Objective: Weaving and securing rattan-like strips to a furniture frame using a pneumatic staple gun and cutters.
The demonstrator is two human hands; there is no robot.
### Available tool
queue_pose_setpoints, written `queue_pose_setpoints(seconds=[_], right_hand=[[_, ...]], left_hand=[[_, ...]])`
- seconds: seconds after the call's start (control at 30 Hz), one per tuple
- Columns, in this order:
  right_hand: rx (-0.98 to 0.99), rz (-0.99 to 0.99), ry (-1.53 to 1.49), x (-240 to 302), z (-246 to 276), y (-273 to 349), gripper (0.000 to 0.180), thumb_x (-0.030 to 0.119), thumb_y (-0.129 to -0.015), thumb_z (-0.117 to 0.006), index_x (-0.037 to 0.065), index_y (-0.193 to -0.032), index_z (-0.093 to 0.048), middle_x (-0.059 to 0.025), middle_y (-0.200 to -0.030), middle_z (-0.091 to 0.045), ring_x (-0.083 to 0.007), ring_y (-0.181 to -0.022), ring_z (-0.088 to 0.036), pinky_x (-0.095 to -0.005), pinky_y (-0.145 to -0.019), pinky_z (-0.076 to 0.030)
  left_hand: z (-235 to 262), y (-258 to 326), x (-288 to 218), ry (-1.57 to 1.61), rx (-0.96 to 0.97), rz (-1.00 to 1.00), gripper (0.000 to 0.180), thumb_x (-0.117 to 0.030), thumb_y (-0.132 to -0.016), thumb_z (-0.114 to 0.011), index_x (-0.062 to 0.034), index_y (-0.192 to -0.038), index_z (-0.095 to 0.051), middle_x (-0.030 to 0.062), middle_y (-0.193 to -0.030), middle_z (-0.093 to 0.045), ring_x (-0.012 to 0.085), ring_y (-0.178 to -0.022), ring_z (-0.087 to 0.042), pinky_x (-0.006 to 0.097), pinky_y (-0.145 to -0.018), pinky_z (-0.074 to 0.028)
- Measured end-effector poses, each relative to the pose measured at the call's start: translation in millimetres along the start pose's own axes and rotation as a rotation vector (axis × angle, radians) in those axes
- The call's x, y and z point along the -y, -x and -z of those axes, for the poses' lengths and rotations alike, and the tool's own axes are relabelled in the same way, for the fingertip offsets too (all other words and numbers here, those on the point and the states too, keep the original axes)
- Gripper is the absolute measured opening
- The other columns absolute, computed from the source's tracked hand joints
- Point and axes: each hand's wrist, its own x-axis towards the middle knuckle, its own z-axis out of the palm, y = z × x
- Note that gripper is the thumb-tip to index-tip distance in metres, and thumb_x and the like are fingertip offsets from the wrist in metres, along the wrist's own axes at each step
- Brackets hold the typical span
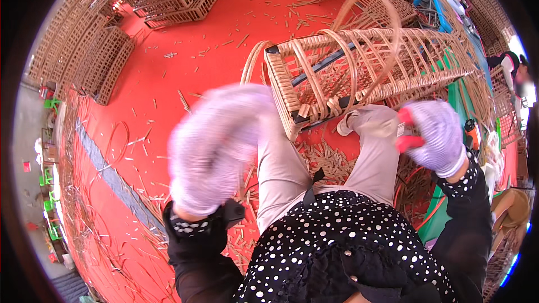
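Left hand point(216, 146), gloved, motion-blurred; fingers' state cannot be told. Woven rattan basket frame point(359, 67) lies on its side across the knees, long axis running left-right, open ribs toward right. Right hand point(435, 137), gloved, fingers wrapped around red-handled cutters point(405, 129), blades hidden. Red floor point(196, 39) littered with cane offcuts.

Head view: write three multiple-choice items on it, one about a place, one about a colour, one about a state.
1. Where does the wicker frame lie?
A. against the person's knees
B. on a shelf
C. on a stack of crates

2. What colour is the floor?
A. green
B. red
C. white

3. What does the right hand hold?
A. nothing
B. a hammer
C. a red-handled tool

Answers: 1 A, its woven end rests by the knees; 2 B, the floor shows red under cane scraps; 3 C, red handles stick out of the gloved fist.
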Motion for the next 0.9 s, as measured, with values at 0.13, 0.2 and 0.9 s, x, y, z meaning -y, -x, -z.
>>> queue_pose_setpoints(seconds=[0.13,0.2,0.9], right_hand=[[-0.012,-0.529,0.298,-77,-7,123,0.047,0.017,-0.067,-0.065,0.003,-0.11,-0.051,-0.0156,-0.099,-0.057,-0.0327,-0.09,-0.055,-0.0403,-0.079,-0.043],[0.149,-0.942,0.326,-110,-8,203,0.054,0.022,-0.068,-0.064,0.001,-0.116,-0.048,-0.0163,-0.105,-0.056,-0.0321,-0.098,-0.054,-0.0392,-0.083,-0.043],[-0.005,-0.494,-1.115,49,-56,96,0.077,0.031,-0.06,-0.078,-0.003,-0.12,-0.042,-0.0172,-0.104,-0.053,-0.0278,-0.098,-0.053,-0.0337,-0.087,-0.04]], left_hand=[[9,-5,8,-0.108,-0.2,0.574,0.025,-0.02,-0.088,-0.052,0.0013,-0.1,-0.058,0.0062,-0.088,-0.061,0.0082,-0.076,-0.054,0.023,-0.067,-0.044],[-5,-6,24,0.093,0.018,0.802,0.029,-0.025,-0.087,-0.055,0.0016,-0.097,-0.058,0.0053,-0.082,-0.061,0.0084,-0.069,-0.055,0.022,-0.06,-0.045],[-111,-19,-24,0.902,-0.29,0.751,0.018,-0.008,-0.085,-0.055,0.0021,-0.101,-0.056,0.0129,-0.083,-0.062,0.0186,-0.064,-0.063,0.028,-0.054,-0.056]])
